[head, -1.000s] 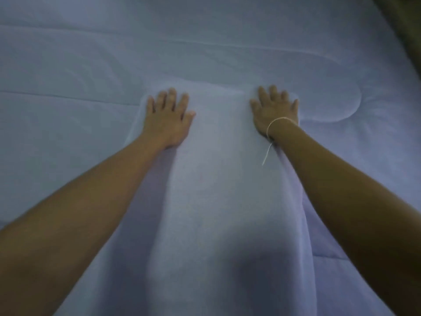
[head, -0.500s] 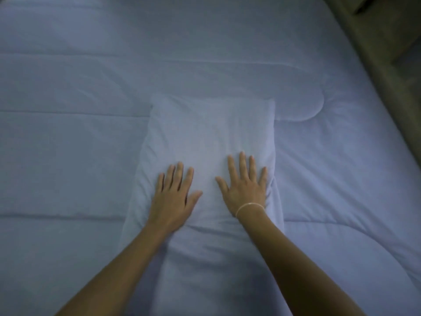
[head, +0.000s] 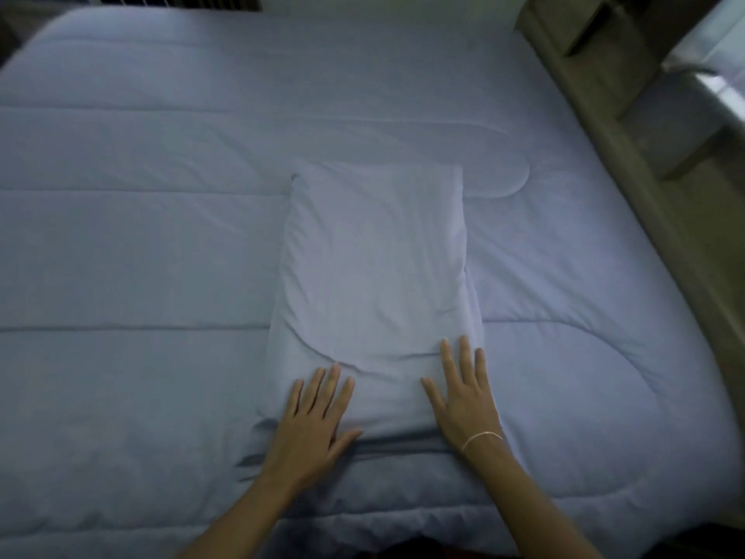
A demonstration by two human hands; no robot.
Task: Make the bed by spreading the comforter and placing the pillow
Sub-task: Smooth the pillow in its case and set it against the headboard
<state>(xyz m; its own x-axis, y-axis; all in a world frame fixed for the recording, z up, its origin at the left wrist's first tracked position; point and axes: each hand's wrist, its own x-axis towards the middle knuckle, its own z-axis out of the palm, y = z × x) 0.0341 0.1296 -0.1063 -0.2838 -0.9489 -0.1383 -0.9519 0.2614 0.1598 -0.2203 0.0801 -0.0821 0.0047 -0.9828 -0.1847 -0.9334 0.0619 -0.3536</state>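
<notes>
Pillow lay lengthwise on the spread comforter, near the bed's middle. The left hand and right hand rested flat on its near end, fingers wide and gripping nothing, likely pressing it smooth. Headboard ran along the right; no containers showed.

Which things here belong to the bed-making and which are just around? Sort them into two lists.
Part of the job:
comforter, spread flat over the bed
pillow, lying on the comforter
left hand and right hand, both flat on the pillow's near end

Just around:
wooden shelving beside the bed
string bracelet on the right wrist
</notes>
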